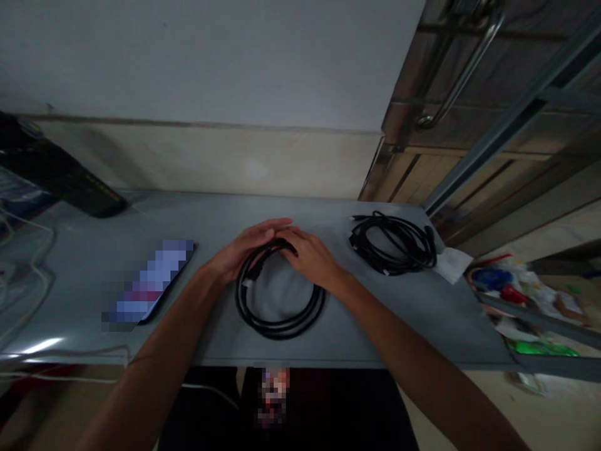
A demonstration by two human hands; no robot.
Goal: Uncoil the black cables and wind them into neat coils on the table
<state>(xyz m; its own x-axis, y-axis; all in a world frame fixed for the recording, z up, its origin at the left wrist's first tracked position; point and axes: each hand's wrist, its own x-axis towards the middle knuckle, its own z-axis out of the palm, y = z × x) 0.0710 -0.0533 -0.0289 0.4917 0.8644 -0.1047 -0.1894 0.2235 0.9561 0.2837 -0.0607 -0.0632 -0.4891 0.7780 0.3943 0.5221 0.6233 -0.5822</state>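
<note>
A black cable (280, 329) lies wound into a round coil on the grey table, with a dark plug (256, 270) inside the loop at its left. My left hand (248, 245) curves around the coil's upper left side, its forefinger stretched past the top. Over the upper right part of the coil, my right hand (307, 255) has its fingers closed on the strands. The fingertips of both hands meet at the top of the loop, where they partly hide the cable.
A second black cable coil (394, 244) with a white tag (453, 264) lies at the right. To the left is a phone (153, 282), its screen blurred. Farther left are a black device (61, 169) and white cords (44, 263). A wall (225, 160) bounds the table's back.
</note>
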